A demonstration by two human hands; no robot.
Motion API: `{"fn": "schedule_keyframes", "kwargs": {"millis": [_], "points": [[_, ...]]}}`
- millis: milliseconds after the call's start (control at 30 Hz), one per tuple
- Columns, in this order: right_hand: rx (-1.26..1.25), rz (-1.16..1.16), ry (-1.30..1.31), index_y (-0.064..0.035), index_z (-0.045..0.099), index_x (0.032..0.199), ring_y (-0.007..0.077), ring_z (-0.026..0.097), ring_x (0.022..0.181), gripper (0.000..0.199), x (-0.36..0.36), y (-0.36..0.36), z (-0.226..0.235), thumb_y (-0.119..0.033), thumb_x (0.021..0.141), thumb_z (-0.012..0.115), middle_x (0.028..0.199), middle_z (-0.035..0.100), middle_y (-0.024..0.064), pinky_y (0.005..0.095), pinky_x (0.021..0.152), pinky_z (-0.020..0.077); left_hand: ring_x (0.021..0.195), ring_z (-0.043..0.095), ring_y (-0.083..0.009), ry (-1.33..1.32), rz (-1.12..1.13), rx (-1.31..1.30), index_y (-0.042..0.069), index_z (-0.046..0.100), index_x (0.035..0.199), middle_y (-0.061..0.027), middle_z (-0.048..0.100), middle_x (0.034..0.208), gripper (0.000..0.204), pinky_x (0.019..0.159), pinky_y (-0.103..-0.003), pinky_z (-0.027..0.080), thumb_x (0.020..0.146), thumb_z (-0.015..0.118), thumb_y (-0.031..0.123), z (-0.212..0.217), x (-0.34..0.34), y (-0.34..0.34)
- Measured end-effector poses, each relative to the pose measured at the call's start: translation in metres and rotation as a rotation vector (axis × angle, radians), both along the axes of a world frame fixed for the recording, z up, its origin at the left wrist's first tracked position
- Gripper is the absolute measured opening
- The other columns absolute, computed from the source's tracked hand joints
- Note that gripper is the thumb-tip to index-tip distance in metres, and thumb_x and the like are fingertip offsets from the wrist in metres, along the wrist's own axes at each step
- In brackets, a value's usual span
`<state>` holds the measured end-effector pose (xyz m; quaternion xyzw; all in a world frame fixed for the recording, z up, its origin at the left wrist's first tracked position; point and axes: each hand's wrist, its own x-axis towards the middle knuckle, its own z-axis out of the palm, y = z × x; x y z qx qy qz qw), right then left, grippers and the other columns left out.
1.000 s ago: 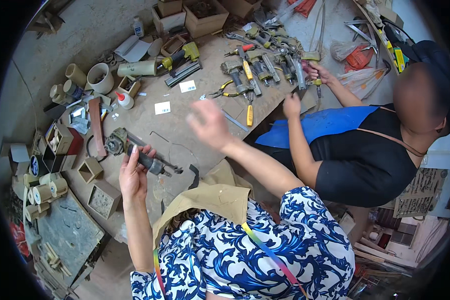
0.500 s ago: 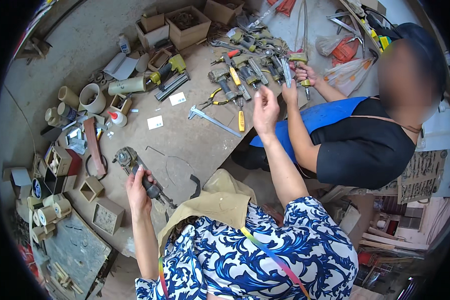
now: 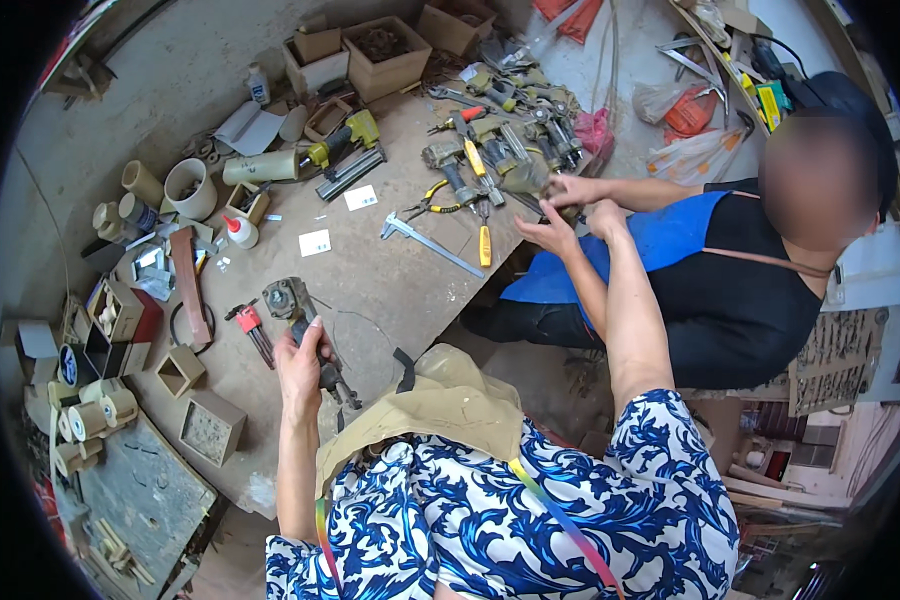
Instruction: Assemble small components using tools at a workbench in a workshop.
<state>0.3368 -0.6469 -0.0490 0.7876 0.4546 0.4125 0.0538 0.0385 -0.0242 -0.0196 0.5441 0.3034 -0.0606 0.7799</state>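
Note:
In my left hand [image 3: 302,372] is a worn pneumatic nail gun [image 3: 282,300], the fingers closed around its dark body above the near edge of the workbench. A red-and-dark hand tool [image 3: 251,330] lies just left of it. My right hand [image 3: 604,216] reaches far right, close beside a co-worker's two hands [image 3: 552,234]; its fingers look curled, and anything in them is hidden. A dark, partly covered object [image 3: 558,206] shows between the co-worker's hands. Nearby on the bench are a yellow-handled screwdriver [image 3: 485,245], pliers [image 3: 432,198] and a caliper [image 3: 432,246].
Several nail guns [image 3: 515,150] pile up at the back right. A co-worker in a blue apron [image 3: 660,235] stands at the right. Two white cards [image 3: 314,243], a red-tipped bottle [image 3: 240,232] and a brown strip [image 3: 190,285] lie on the bench [image 3: 380,300]; small wooden boxes [image 3: 212,430] stand left.
My right hand has moved right and slightly down to the co-worker's hands. The co-worker's hands have shifted left and down. My left hand has moved slightly right with the nail gun, uncovering the red tool.

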Motion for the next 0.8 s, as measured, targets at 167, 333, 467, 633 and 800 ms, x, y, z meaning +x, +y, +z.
{"fn": "schedule_keyframes", "kwargs": {"millis": [167,333,467,633,800], "points": [[-0.380,-0.048,1.677,-0.0004,0.066,0.129,0.0320,0.072,0.094,0.040,0.030,0.081,0.025,-0.020,0.096,0.072,0.107,0.073,0.0198,0.0422,0.078,0.0581,0.058,0.053,-0.0095,-0.019,0.022,0.039,0.006,0.059,0.091,0.0003,0.058,0.070,0.022,0.056,-0.028,0.046,0.101,0.072,0.021,0.008,0.007,-0.001],[-0.024,-0.439,1.428,-0.0072,0.072,0.124,0.0245,0.072,0.093,0.037,-0.053,0.052,-0.023,-0.020,0.090,0.079,0.100,0.075,0.0145,0.0384,0.079,0.0579,0.059,0.054,-0.0103,0.011,-0.018,0.132,0.005,0.059,0.092,-0.0001,0.058,0.070,0.023,0.057,-0.029,0.046,0.099,0.073,0.021,0.013,0.022,-0.002],[0.237,-0.730,1.194,-0.0124,0.077,0.119,0.0189,0.072,0.092,0.035,-0.090,0.037,-0.040,-0.020,0.086,0.085,0.094,0.076,0.0105,0.0355,0.080,0.0578,0.062,0.052,-0.0085,0.033,-0.081,0.100,0.007,0.057,0.092,0.0013,0.056,0.073,0.024,0.060,-0.027,0.046,0.100,0.074,0.023,0.017,0.034,-0.007],[0.149,-0.921,1.267,-0.0097,0.074,0.120,0.0253,0.068,0.107,0.034,-0.088,0.068,0.000,-0.019,0.087,0.081,0.107,0.073,0.0141,0.0406,0.090,0.0546,0.059,0.055,-0.0107,0.041,-0.037,0.084,0.004,0.058,0.094,-0.0006,0.058,0.070,0.024,0.057,-0.029,0.047,0.098,0.074,0.022,0.006,0.034,-0.007],[0.039,-1.122,1.322,-0.0070,0.071,0.120,0.0318,0.064,0.121,0.034,-0.089,0.136,0.042,-0.018,0.089,0.077,0.119,0.071,0.0177,0.0456,0.100,0.0513,0.059,0.055,-0.0106,0.071,-0.032,0.144,0.004,0.058,0.095,-0.0004,0.058,0.070,0.024,0.057,-0.029,0.047,0.098,0.074,0.022,-0.001,0.031,0.001]]}}
